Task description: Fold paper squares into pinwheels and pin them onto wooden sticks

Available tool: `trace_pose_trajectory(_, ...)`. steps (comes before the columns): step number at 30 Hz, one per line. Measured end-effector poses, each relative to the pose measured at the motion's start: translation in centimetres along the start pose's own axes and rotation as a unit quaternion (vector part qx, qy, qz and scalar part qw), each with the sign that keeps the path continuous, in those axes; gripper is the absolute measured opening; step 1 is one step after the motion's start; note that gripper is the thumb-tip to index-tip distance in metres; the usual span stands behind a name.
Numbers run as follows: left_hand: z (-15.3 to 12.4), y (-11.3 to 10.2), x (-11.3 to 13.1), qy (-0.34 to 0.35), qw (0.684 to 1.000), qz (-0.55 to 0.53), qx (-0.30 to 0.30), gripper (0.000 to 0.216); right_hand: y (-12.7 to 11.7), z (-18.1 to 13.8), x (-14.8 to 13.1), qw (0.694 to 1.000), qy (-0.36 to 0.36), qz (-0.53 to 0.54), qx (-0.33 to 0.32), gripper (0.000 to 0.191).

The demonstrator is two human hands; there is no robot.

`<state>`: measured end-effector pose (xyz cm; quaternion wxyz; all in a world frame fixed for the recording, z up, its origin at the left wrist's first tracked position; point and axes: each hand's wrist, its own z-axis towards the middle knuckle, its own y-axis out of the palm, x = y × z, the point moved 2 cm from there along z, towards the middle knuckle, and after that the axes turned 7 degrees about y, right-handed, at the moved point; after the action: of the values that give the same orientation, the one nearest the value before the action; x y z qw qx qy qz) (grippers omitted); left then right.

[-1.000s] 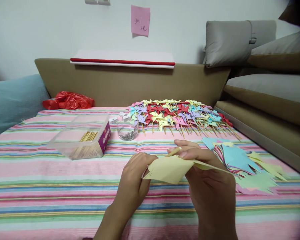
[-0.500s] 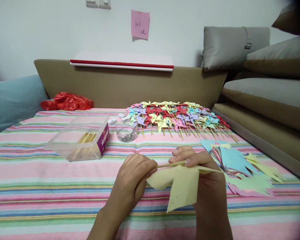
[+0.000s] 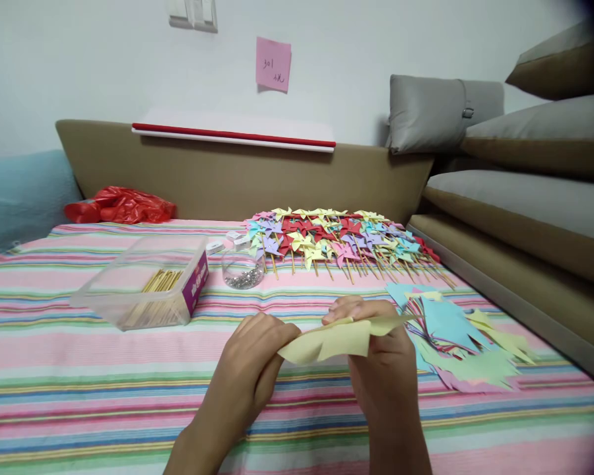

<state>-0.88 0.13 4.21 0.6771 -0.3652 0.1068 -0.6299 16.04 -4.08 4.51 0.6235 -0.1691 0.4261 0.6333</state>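
A pale yellow paper pinwheel [image 3: 331, 344] is held between both hands, its blades facing down and toward me. My left hand [image 3: 252, 359] is closed around a thin wooden stick [image 3: 334, 324] running along the pinwheel's upper side. My right hand [image 3: 379, 346] grips the pinwheel at its other end, fingers bent over the top near the stick's tip. Its thumb is mostly hidden behind the paper. Beyond the hands stands a clear plastic tub of metal pins [image 3: 245, 277]. A clear box [image 3: 153, 320] of wooden sticks [image 3: 163, 280] lies to its left.
Rows of finished coloured pinwheels [image 3: 336, 241] lie at the back of the striped cloth [image 3: 79, 356]. Cut paper sheets [image 3: 450, 323] are piled at the right. Grey cushions [image 3: 525, 198] are stacked along the right side. A red plastic bag [image 3: 129, 204] rests at back left.
The pinwheel has tipped, so the blade that hung down now shows as a narrow strip. Both hands appear slightly further left, and the whole view has shifted a little.
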Motion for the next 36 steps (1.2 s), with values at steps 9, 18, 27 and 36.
trace_pose_trajectory(9, -0.4, 0.1, -0.6, -0.034, 0.999, -0.018, 0.019, 0.019, 0.8, -0.1, 0.3, 0.986, 0.141, 0.020, 0.090, 0.034)
trace_pose_trajectory(18, -0.2, 2.3, -1.9, -0.337, 0.879, -0.281, 0.185, 0.030, 0.7, 0.1, 2.1, 0.954, 0.240, -0.160, 0.084, 0.042)
trace_pose_trajectory(27, -0.3, 3.6, -4.4, -0.449, 0.753, -0.374, 0.301, 0.050, 3.3, -1.0, 4.1, 0.912, 0.245, -0.309, -0.118, 0.031)
trace_pose_trajectory(36, -0.2, 9.6, -3.8, -0.335, 0.905, -0.252, 0.065, 0.043, -8.1, 3.2, 1.0, 0.837, 0.225, -0.497, 0.036, 0.043)
